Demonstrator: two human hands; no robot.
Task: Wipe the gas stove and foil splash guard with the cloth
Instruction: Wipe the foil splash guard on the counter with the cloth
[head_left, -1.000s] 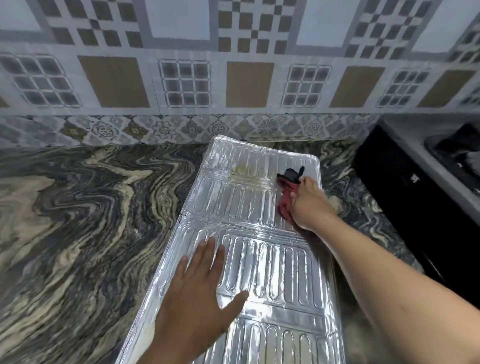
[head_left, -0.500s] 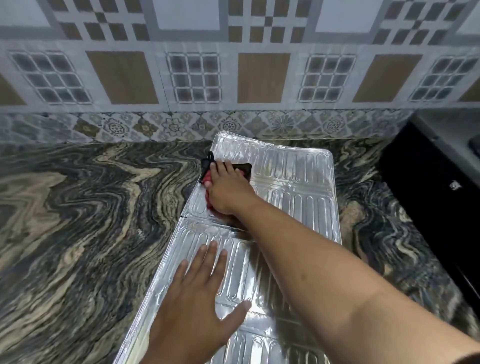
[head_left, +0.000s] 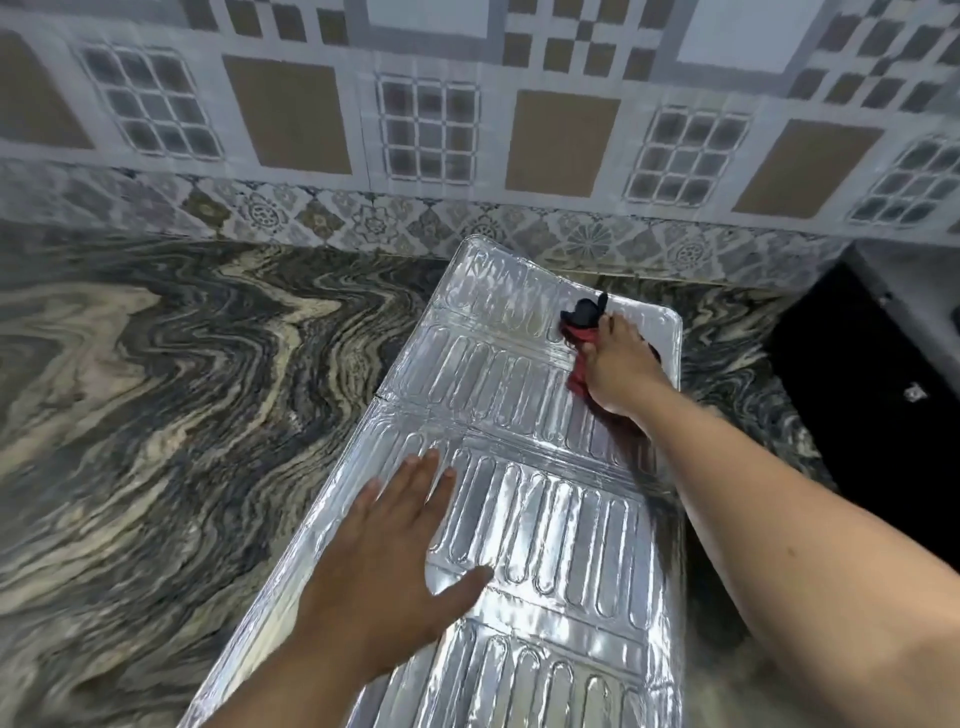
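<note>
The ribbed foil splash guard (head_left: 550, 509) lies flat on the marble counter, running from the near edge toward the wall. My left hand (head_left: 384, 561) rests flat on its near left part, fingers spread, holding nothing. My right hand (head_left: 618, 364) presses a red and black cloth (head_left: 582, 332) against the far right panel of the foil. Most of the cloth is hidden under that hand. The gas stove's black side (head_left: 857, 415) shows at the right edge.
A swirled grey and cream marble counter (head_left: 171, 415) spreads to the left. The patterned tile wall (head_left: 426, 140) stands just behind the foil's far end. A dark gap lies between foil and stove at the right.
My right hand has slid the cloth from the far left of the foil back across to its far right side. My left hand has stayed pressed on the near panel.
</note>
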